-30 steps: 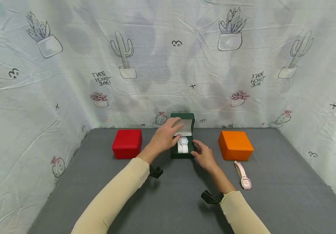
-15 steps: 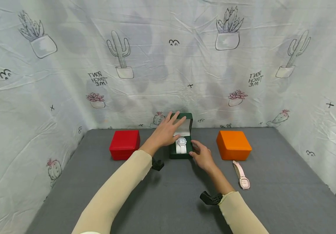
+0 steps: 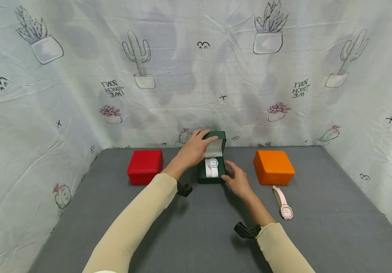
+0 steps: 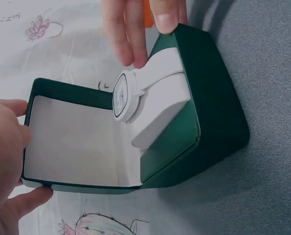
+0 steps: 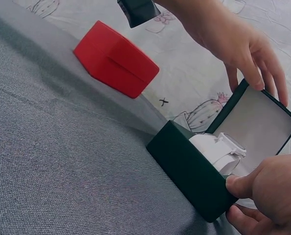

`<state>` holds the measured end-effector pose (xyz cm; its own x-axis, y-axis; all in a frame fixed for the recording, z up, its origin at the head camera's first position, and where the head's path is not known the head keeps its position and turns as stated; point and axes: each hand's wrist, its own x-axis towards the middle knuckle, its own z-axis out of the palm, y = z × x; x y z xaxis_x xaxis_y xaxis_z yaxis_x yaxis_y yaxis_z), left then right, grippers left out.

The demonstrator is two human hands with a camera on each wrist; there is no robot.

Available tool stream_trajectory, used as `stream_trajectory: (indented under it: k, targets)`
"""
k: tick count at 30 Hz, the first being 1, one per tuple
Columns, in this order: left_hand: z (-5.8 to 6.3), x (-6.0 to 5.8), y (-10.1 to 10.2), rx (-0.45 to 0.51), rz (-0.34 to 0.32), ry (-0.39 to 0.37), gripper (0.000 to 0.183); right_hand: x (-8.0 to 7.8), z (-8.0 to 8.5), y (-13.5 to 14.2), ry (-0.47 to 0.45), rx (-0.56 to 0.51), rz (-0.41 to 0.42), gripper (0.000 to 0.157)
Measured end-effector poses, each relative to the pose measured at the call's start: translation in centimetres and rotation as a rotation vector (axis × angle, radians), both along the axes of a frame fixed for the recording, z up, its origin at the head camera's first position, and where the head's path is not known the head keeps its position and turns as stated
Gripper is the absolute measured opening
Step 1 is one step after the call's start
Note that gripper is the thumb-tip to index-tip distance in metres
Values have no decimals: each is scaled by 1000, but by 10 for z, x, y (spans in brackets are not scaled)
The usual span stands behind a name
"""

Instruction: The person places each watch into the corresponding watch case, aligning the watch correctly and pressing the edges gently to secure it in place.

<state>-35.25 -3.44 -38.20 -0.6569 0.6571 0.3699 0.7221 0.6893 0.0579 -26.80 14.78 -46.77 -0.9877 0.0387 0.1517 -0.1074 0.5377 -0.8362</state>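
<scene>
A green watch box (image 3: 211, 181) stands at the far middle of the table with its lid raised, the pale lining (image 4: 72, 142) showing. Inside, a white watch (image 3: 213, 163) is wrapped round a white cushion (image 4: 167, 105). My left hand (image 3: 192, 150) holds the lid, its fingers and thumb at the lid's edges in the left wrist view. My right hand (image 3: 238, 182) grips the right side of the base; in the right wrist view its thumb (image 5: 240, 186) lies on the base's rim. Part of the lid is hidden behind my left hand.
A red box (image 3: 145, 167) stands shut to the left, and an orange box (image 3: 273, 167) stands shut to the right. In front of the orange box lies a pink watch (image 3: 283, 203). A printed cloth (image 3: 178, 106) hangs behind the grey table (image 3: 196, 235).
My left hand has moved up from beside the watch to the raised lid and taken hold of it. My right hand stays at the base. The head view has shifted slightly.
</scene>
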Motion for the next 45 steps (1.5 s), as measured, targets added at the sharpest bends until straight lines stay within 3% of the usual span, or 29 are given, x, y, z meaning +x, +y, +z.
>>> stream_trajectory:
  k: [9,29,45]
  targets:
    - [6,7,0,-9,42,7,47,-2,0,1,-6,5,13,57]
    - [-3,15,-1,-68,19,183,57,-1,2,1,-42,-35,24,57]
    - [-16,28,-4,45,-9,171,48,0,3,2,-58,-21,23,59]
